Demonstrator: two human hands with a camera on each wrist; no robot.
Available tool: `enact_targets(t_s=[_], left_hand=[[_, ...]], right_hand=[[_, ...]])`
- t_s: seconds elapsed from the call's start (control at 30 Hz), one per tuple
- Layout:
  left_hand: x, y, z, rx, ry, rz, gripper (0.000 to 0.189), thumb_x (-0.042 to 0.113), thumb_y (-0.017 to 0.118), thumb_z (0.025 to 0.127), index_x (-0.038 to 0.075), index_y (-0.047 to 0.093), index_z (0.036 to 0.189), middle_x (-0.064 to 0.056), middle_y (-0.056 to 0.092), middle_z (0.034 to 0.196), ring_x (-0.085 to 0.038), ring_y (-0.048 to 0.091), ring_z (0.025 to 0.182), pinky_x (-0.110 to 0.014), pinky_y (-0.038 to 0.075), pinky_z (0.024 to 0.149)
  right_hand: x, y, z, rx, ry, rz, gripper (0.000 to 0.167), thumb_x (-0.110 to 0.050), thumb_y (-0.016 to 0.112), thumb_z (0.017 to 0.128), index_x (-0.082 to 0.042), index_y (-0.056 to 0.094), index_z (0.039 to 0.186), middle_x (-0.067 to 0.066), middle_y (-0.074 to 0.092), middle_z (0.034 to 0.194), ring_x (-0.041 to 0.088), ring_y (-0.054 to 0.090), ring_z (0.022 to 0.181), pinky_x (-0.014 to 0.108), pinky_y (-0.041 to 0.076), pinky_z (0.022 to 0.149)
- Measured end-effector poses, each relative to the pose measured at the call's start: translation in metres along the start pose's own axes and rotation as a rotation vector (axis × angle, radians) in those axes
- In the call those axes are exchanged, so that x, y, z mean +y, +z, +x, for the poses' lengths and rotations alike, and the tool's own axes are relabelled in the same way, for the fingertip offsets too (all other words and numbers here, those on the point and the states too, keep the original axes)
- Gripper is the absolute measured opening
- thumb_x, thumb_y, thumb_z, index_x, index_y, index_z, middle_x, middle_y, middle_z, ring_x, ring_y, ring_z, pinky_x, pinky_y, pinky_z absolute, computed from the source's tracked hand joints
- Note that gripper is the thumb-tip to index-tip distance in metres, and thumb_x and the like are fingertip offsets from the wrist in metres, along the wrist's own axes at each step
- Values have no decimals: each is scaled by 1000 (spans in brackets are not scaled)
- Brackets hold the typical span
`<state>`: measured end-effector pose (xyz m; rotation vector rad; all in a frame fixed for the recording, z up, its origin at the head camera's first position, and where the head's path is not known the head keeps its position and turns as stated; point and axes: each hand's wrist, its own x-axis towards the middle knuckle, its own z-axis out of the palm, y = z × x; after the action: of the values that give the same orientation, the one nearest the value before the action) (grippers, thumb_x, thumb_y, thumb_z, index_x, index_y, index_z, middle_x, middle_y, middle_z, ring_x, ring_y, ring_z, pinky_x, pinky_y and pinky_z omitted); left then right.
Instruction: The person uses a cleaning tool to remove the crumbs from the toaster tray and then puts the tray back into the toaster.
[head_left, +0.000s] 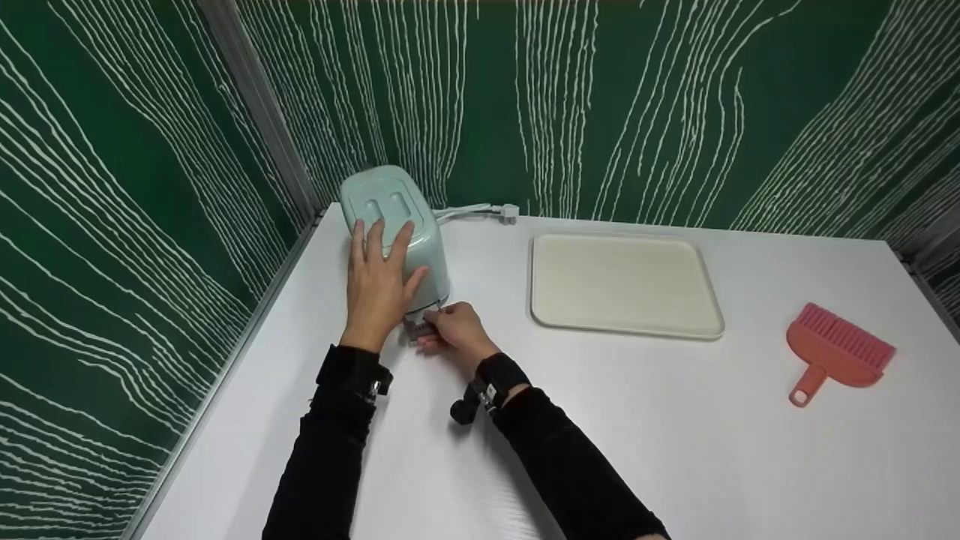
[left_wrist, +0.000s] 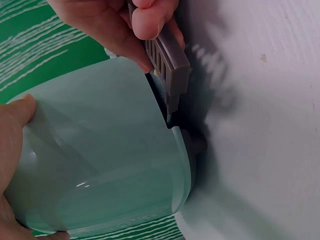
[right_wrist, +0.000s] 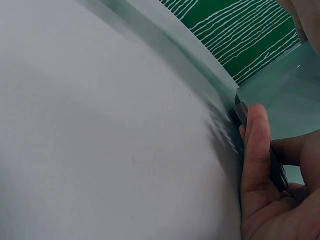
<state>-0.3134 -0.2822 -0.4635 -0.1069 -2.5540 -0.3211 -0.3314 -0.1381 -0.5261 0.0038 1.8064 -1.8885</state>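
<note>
Left hand (head_left: pixel 373 292), fingers spread, rests on toaster (head_left: pixel 421 244); right hand's (head_left: pixel 461 328) fingers pinch grey tray (left_wrist: pixel 173 74), best kept square to slot (left_wrist: pixel 160 101).

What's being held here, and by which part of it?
The right hand pinches a gray slotted piece partway along its length, with one end sticking out. The left hand rests on the mint-green appliance.

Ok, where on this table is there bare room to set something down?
The widest bare patch of tabletop lies between the right sleeve, the cream tray and the pink brush. A smaller one separates tray and brush. The left is crowded: the left hand rests on the mint appliance, the right hand grips a grey piece beside it.
</note>
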Motion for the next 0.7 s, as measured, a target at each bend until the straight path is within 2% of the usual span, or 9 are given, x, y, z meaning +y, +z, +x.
enact_targets(t_s=[0.43, 0.7], left_hand=[[1, 0, 1, -4, -2, -8, 69, 42, 71, 103, 20, 45, 163, -28, 37, 166, -53, 18, 163, -61, 23, 134], [0, 0, 1, 8, 3, -4, 69, 41, 72, 103, 19, 46, 162, -29, 38, 165, -54, 19, 162, -62, 22, 134]], right_hand=[[-1, -3, -4, -26, 18, -50, 23, -11, 57, 110, 9, 66, 104, 4, 71, 68, 7, 69, 53, 18, 58, 53], [1, -3, -8, -55, 0, -36, 24, -8, 54, 110, 12, 67, 105, 4, 69, 67, 7, 69, 53, 18, 59, 54]])
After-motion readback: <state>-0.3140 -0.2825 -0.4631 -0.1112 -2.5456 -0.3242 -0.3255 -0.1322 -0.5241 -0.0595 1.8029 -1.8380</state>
